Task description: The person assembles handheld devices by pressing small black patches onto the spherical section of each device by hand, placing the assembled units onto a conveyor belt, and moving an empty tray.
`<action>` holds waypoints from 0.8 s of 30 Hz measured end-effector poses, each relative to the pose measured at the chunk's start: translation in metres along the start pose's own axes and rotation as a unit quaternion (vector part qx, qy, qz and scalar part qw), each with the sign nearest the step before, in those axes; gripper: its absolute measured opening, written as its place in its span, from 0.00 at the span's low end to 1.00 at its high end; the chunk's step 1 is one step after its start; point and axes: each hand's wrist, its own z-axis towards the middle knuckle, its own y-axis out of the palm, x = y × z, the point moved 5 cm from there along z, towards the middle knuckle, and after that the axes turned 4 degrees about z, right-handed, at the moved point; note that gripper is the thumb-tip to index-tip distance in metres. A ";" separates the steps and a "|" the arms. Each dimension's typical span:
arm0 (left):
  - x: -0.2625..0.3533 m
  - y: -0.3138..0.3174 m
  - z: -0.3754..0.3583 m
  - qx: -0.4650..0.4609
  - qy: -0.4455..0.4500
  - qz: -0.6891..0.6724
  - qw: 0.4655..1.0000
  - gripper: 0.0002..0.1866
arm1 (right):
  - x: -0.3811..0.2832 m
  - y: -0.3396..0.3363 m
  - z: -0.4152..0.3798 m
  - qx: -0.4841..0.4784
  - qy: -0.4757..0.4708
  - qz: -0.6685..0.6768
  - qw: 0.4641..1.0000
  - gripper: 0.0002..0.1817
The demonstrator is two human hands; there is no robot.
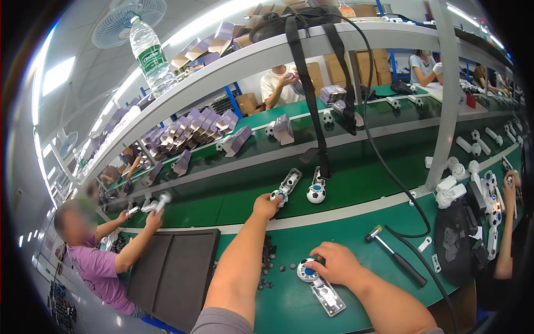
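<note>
My left hand (268, 206) reaches to the green belt, fingers closed on the round head of a soccer-ball-patterned device (290, 181) with an open, clear-edged handle. To its right on the belt lies a similar soccer-ball device (316, 192), which nothing touches. On the green worktable (356, 306), my right hand (340, 264) has thumb and fingers on the blue centre of another soccer-ball device (328, 298). Its handle is open toward me, showing a white inner part. Small dark pentagon pieces (267, 261) are scattered between my arms.
A hammer (397, 257) lies right of my right hand, near a black cable (400, 183). A dark tray (175, 273) stands left. Black straps (317, 94) hang ahead. A co-worker in a purple shirt (97, 267) works at left; another person's arm (506, 234) is at right.
</note>
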 end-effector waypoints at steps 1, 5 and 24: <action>-0.001 0.004 -0.003 -0.013 0.021 -0.075 0.997 0.32 | -0.001 0.000 0.000 0.001 -0.013 -0.005 1.000 0.19; -0.003 0.009 -0.015 -0.040 0.050 -0.249 0.966 0.27 | 0.000 -0.001 -0.002 -0.026 0.013 0.005 1.000 0.24; 0.028 0.027 -0.276 -0.240 0.039 -0.531 0.812 0.27 | -0.031 0.004 -0.003 0.105 -0.050 0.162 0.980 0.25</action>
